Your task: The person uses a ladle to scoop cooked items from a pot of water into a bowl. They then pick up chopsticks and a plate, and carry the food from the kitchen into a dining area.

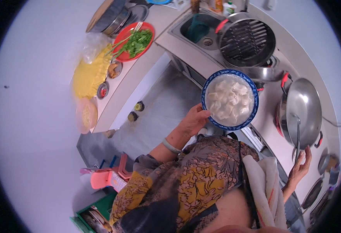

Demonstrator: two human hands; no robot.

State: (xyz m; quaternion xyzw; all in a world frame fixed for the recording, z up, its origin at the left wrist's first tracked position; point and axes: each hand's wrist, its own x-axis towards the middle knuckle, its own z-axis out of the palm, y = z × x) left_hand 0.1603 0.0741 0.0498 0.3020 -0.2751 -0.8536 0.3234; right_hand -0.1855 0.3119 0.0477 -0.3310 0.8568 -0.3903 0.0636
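A blue-and-white patterned bowl (257, 100) of dumplings (233, 97), which look like wontons, in pale liquid is in my left hand (195, 121). My thumb lies over the rim, and the other fingers are hidden beneath. At the right, my right hand (300, 167) is beside the handle of a metal ladle (298, 134). Its fingers are spread, and I see no closed grip on the handle. The ladle leans inside a steel wok (304, 96), its hooked end against the wall. The wok sits tilted over a red-handled pot (281, 116) on the counter.
A black pot with a slatted steamer rack (246, 43) stands by the sink (185, 33). On the left counter are a red plate (123, 56) of greens, a yellow cover (90, 77) and small bowls. Two jars (136, 112) stand low at left. A pink chair (100, 179) is behind.
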